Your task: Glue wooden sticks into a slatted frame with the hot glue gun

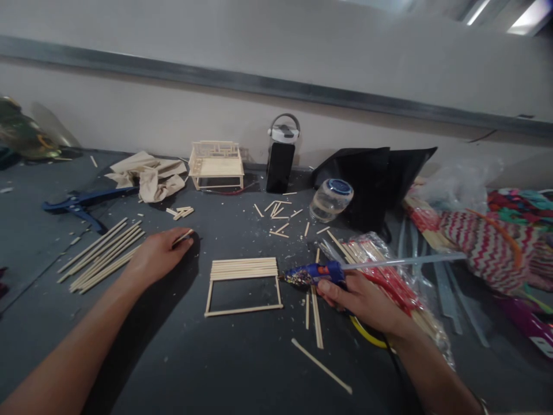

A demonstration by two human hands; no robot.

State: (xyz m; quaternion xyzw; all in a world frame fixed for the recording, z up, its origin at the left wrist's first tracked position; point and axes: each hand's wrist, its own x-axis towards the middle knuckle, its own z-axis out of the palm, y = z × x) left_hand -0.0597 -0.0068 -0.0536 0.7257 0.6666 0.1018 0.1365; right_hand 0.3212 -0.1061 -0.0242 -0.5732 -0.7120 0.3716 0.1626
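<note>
Gripping the glue gun (311, 273), the right hand (360, 297) works right of the stick frame (244, 269) in the head view, nozzle beside the frame's edge (contact is unclear); a bump could skew its slats. Left of the frame, the left hand's (161, 253) closed fingers pinch a stick (187, 235), which a loose pinch could drop.

The left hand (162, 253) hides most of 1 stick (186, 234) (only a tip shows); the right hand (367, 300) covers much of the handle of the glue gun (311, 272). Whether its nozzle (283, 277) touches the stick frame (244, 269) is too small to tell. Picture edges cut off 2 forearms (86, 340), a green container (26, 135) and a purple object (525, 325); print on the red packet (397, 286) is blurred
</note>
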